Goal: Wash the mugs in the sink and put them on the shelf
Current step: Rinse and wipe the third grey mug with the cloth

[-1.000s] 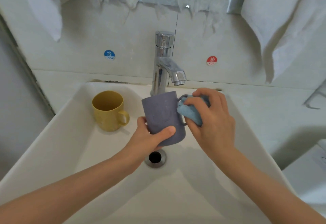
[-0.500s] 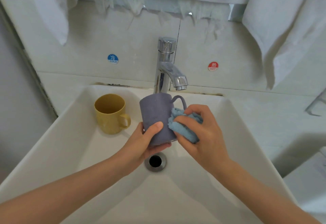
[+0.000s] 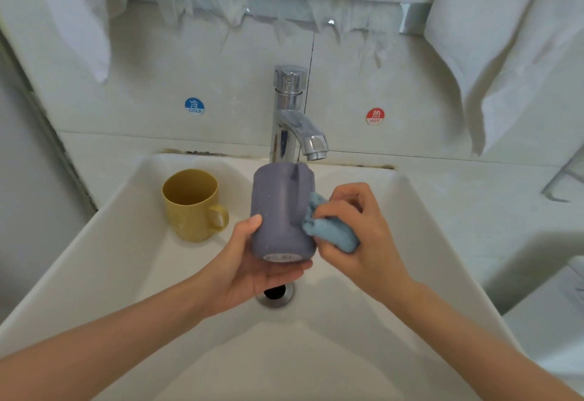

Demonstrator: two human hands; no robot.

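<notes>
I have the purple mug over the sink, above the drain and just below the tap. My left hand is wrapped round its lower end, thumb on the left wall and fingers cupped under it near the base. My right hand is bunched round the cloth and presses it to the mug's right side, beside the handle. So both hands are clamped, one on the mug and one on the cloth, and they meet at the mug.

The mug is tipped away from me. Its long axis runs from the base, which faces me and slightly down, to the mouth, which points at the back wall under the spout. The handle lies along the upper right of the wall.

I'd judge it light and rigid. Its matt speckled surface looks like plastic, though I can't be sure from this view. Droplets show on the wall, so I'd treat it as slippery. A wrap round the body low down, as now, seems the safest hold while rubbing. The handle is the better grip for carrying it away.

The yellow mug stands upright at the sink's back left, mouth up and handle pointing right, well clear of both hands.
</notes>
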